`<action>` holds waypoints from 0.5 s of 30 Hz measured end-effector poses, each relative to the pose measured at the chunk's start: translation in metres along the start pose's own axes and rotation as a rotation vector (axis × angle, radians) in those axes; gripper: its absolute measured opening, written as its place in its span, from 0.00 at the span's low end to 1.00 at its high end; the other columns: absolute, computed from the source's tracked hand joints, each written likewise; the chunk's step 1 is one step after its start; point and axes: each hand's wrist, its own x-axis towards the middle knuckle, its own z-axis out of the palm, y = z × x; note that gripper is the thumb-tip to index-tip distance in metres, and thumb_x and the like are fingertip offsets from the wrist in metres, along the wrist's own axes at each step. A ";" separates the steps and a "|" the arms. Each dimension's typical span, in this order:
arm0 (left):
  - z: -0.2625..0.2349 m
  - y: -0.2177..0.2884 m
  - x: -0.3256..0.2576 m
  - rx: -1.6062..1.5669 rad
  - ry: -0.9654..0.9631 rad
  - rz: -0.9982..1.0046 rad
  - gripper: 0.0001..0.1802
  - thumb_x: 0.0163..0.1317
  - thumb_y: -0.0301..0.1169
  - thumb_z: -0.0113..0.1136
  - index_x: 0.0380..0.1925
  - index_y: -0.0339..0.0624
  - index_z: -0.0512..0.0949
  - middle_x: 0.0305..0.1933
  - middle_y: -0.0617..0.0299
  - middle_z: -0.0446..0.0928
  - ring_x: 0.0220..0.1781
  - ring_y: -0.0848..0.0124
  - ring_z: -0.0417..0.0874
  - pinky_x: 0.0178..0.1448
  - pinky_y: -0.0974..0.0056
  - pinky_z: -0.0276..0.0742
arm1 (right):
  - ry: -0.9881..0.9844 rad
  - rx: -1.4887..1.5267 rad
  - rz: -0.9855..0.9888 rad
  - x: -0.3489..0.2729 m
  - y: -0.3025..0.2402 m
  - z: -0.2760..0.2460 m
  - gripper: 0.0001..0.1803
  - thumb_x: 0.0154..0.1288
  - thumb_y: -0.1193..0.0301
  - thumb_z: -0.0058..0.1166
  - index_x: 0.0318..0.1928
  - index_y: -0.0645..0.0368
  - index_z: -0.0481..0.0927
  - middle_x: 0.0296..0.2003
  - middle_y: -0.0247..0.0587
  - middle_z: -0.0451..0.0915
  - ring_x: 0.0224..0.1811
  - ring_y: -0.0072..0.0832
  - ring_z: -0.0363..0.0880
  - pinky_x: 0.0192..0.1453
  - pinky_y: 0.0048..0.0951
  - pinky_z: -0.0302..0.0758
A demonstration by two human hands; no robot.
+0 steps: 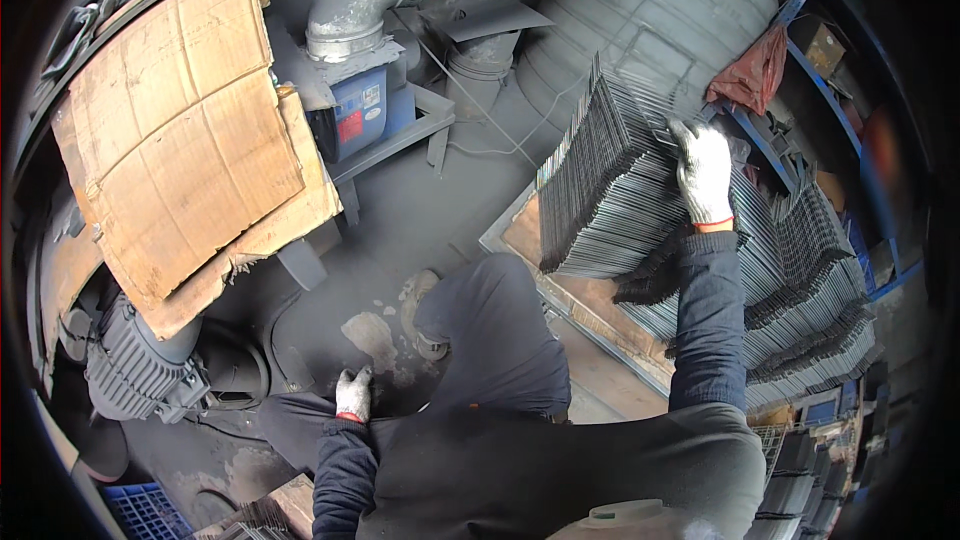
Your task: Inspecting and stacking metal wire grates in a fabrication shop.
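Observation:
My right hand, in a white knit glove with a red cuff edge, reaches to the top of a tall stack of thin dark plates. Its fingers curl over the plates' upper edge at the stack's right side; how many plates they grip is hidden. Low in the view, my left hand, gloved the same way, hangs beside my leg. The fingers there are a little bent and apart, with nothing visible in them.
More plate stacks stand at the right on a wooden-topped pallet. Cardboard sheets lie at the left, above a ribbed motor. A duct joins a blue machine. Blue shelving lines the far right.

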 end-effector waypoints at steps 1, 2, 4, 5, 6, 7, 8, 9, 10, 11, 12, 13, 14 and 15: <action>0.001 0.002 -0.003 -0.038 -0.008 -0.020 0.12 0.72 0.35 0.71 0.42 0.41 0.78 0.35 0.63 0.80 0.34 0.70 0.80 0.38 0.62 0.79 | 0.032 0.008 0.025 -0.001 0.000 0.002 0.24 0.61 0.83 0.56 0.57 0.54 0.87 0.44 0.48 0.84 0.47 0.49 0.82 0.54 0.47 0.78; 0.002 0.003 -0.004 -0.036 -0.007 -0.021 0.12 0.72 0.35 0.71 0.42 0.41 0.78 0.35 0.63 0.80 0.34 0.70 0.80 0.38 0.62 0.79 | 0.064 0.016 0.050 -0.002 -0.001 0.004 0.24 0.62 0.83 0.55 0.57 0.54 0.87 0.45 0.48 0.85 0.48 0.50 0.83 0.55 0.47 0.79; 0.003 0.005 -0.004 -0.060 -0.005 -0.056 0.11 0.73 0.34 0.70 0.41 0.42 0.77 0.35 0.63 0.80 0.33 0.70 0.80 0.37 0.61 0.79 | 0.028 0.061 0.072 -0.005 -0.001 0.006 0.24 0.62 0.83 0.55 0.57 0.55 0.87 0.46 0.49 0.85 0.49 0.50 0.83 0.56 0.47 0.79; 0.003 0.004 -0.004 -0.058 -0.005 -0.056 0.11 0.73 0.34 0.70 0.41 0.42 0.77 0.35 0.63 0.80 0.33 0.70 0.80 0.37 0.61 0.79 | -0.008 0.106 0.094 -0.005 -0.002 0.007 0.24 0.62 0.83 0.55 0.57 0.55 0.87 0.46 0.49 0.85 0.49 0.50 0.83 0.56 0.47 0.79; 0.003 0.004 -0.003 -0.038 0.000 -0.034 0.11 0.73 0.34 0.70 0.41 0.42 0.77 0.34 0.63 0.80 0.33 0.69 0.80 0.37 0.61 0.80 | -0.008 0.106 0.095 -0.005 -0.002 0.007 0.24 0.62 0.83 0.55 0.57 0.55 0.87 0.46 0.49 0.85 0.49 0.50 0.83 0.56 0.47 0.79; 0.004 0.004 -0.004 -0.016 0.003 -0.014 0.11 0.73 0.34 0.70 0.41 0.43 0.77 0.34 0.63 0.80 0.32 0.69 0.80 0.36 0.60 0.80 | -0.002 0.109 0.079 -0.005 -0.002 0.008 0.24 0.62 0.82 0.55 0.57 0.55 0.87 0.46 0.49 0.85 0.50 0.50 0.83 0.57 0.47 0.79; 0.005 0.005 -0.003 -0.014 0.001 -0.015 0.11 0.73 0.34 0.70 0.41 0.43 0.77 0.34 0.63 0.80 0.32 0.69 0.80 0.36 0.60 0.80 | 0.003 0.112 0.064 -0.006 -0.001 0.007 0.24 0.62 0.82 0.56 0.58 0.55 0.87 0.46 0.50 0.85 0.50 0.50 0.83 0.57 0.47 0.79; 0.005 0.006 -0.003 -0.031 -0.005 -0.030 0.11 0.73 0.34 0.70 0.41 0.42 0.77 0.34 0.62 0.80 0.32 0.69 0.81 0.36 0.60 0.80 | 0.001 0.110 0.065 -0.006 0.000 0.006 0.24 0.62 0.82 0.56 0.58 0.55 0.87 0.46 0.50 0.85 0.50 0.50 0.83 0.57 0.47 0.79; 0.005 0.006 -0.003 -0.048 -0.008 -0.044 0.11 0.73 0.34 0.70 0.42 0.42 0.76 0.34 0.62 0.80 0.32 0.69 0.81 0.36 0.60 0.80 | -0.031 0.129 0.085 -0.006 0.000 0.004 0.22 0.63 0.80 0.58 0.58 0.56 0.87 0.46 0.49 0.85 0.50 0.50 0.83 0.57 0.46 0.79; 0.005 0.005 -0.003 -0.047 -0.008 -0.046 0.11 0.73 0.34 0.70 0.42 0.42 0.76 0.34 0.62 0.80 0.32 0.69 0.81 0.36 0.60 0.80 | -0.063 0.148 0.104 -0.007 0.000 0.003 0.21 0.65 0.77 0.61 0.59 0.56 0.86 0.47 0.49 0.85 0.50 0.50 0.83 0.57 0.46 0.79; 0.004 0.004 -0.002 -0.036 -0.012 -0.055 0.11 0.73 0.34 0.70 0.42 0.42 0.77 0.35 0.62 0.81 0.33 0.68 0.81 0.37 0.59 0.81 | -0.064 0.148 0.104 -0.008 0.000 0.001 0.21 0.65 0.77 0.61 0.59 0.56 0.86 0.47 0.49 0.85 0.50 0.50 0.83 0.57 0.46 0.79; 0.002 0.002 0.000 -0.027 -0.012 -0.063 0.11 0.73 0.34 0.69 0.43 0.41 0.77 0.36 0.61 0.81 0.33 0.67 0.82 0.37 0.59 0.81 | -0.103 0.204 0.143 -0.009 0.000 0.000 0.21 0.66 0.73 0.63 0.59 0.57 0.86 0.47 0.49 0.85 0.51 0.50 0.83 0.58 0.46 0.79; -0.001 -0.003 0.003 -0.028 -0.008 -0.064 0.11 0.73 0.34 0.69 0.43 0.41 0.77 0.36 0.61 0.81 0.33 0.67 0.82 0.37 0.59 0.81 | -0.143 0.260 0.182 -0.009 0.000 -0.001 0.21 0.67 0.69 0.66 0.60 0.57 0.86 0.48 0.49 0.85 0.52 0.50 0.83 0.59 0.46 0.78; -0.004 -0.009 0.007 -0.018 -0.006 -0.043 0.12 0.73 0.34 0.69 0.44 0.40 0.77 0.37 0.60 0.82 0.34 0.66 0.83 0.38 0.59 0.82 | -0.142 0.264 0.180 -0.008 -0.002 -0.002 0.21 0.67 0.69 0.66 0.60 0.57 0.86 0.48 0.49 0.85 0.52 0.50 0.83 0.59 0.46 0.78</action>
